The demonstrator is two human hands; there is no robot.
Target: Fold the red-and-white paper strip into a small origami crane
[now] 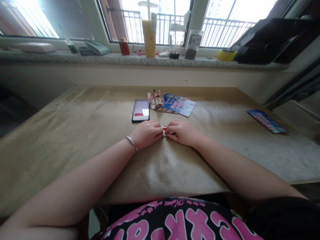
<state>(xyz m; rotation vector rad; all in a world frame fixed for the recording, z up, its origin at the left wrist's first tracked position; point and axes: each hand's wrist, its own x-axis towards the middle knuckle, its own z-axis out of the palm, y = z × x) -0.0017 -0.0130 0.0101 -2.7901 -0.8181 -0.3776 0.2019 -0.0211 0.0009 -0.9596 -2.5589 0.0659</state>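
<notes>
My left hand, with a silver bracelet on its wrist, pinches the left side of a small red-and-white folded paper piece. From the right, my right hand grips the same piece with closed fingers. Only a narrow strip of it shows between the fingertips; its full shape is hidden. Just beyond the left hand lies a phone with its screen lit. Several crumpled or folded printed paper pieces are heaped to the phone's right, against a fanned stack of blue printed sheets.
A brown cover lies over the table. At the right rests another blue printed leaflet. Along the windowsill stand a tall yellow-filled container, a red jar, other jars and a yellow tape roll.
</notes>
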